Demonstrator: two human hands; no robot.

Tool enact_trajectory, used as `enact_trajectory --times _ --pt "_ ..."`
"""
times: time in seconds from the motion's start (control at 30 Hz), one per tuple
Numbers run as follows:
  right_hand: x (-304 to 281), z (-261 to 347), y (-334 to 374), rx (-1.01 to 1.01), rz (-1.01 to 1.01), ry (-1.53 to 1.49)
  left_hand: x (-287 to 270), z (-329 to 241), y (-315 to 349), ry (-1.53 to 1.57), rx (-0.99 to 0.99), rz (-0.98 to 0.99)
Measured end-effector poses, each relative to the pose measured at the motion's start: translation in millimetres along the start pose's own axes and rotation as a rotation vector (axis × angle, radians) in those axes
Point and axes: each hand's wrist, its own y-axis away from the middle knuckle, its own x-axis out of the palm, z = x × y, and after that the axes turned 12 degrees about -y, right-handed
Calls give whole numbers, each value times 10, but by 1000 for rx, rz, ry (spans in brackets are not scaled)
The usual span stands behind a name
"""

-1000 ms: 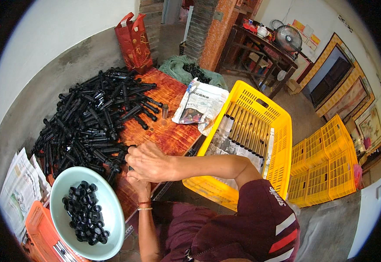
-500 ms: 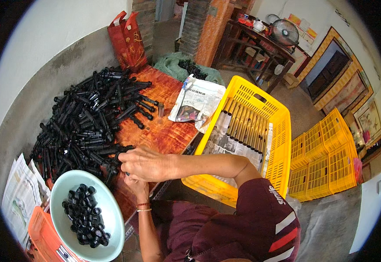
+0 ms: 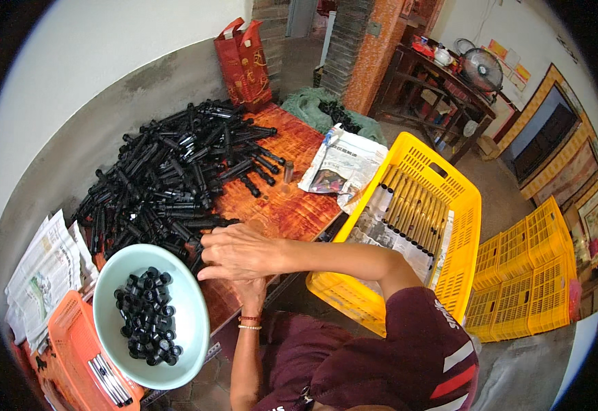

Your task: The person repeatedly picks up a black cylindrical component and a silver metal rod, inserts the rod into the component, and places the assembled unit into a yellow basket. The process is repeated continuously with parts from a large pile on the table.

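Head view. One wooden table [image 3: 292,205], the landmark for all entries.

One pale green bowl [image 3: 186,322] at the table's near left corner, holding a heap of small black caps [image 3: 145,322] (too many to count). One orange basket [image 3: 73,356] left of the bowl, contents unclear. One yellow crate [image 3: 460,226] at the table's right edge, holding rows of gold-coloured tubes [image 3: 412,209]. Two more yellow crates [image 3: 525,274] stacked farther right.

One large pile of black tubes [image 3: 169,171] on the table's left half.

Right hand [image 3: 234,253], fingers bent and close together, rests at the pile's near edge beside the bowl; what it pinches cannot be told. Left hand [image 3: 252,291] lies beneath it, mostly hidden.
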Motion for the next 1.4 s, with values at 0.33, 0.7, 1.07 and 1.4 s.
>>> enact_trajectory --times 0.33,0.7,1.07,1.4 --pt "355 -75 -144 58 267 79 -27 8 118 -394 17 144" --pt "305 -40 -198 121 258 127 -366 189 -18 21 -117 524" --pt "459 -155 -146 32 438 -38 -402 493 95 -151 -105 558" --pt "497 -170 -91 155 252 -2 -221 420 118 -191 -85 548"
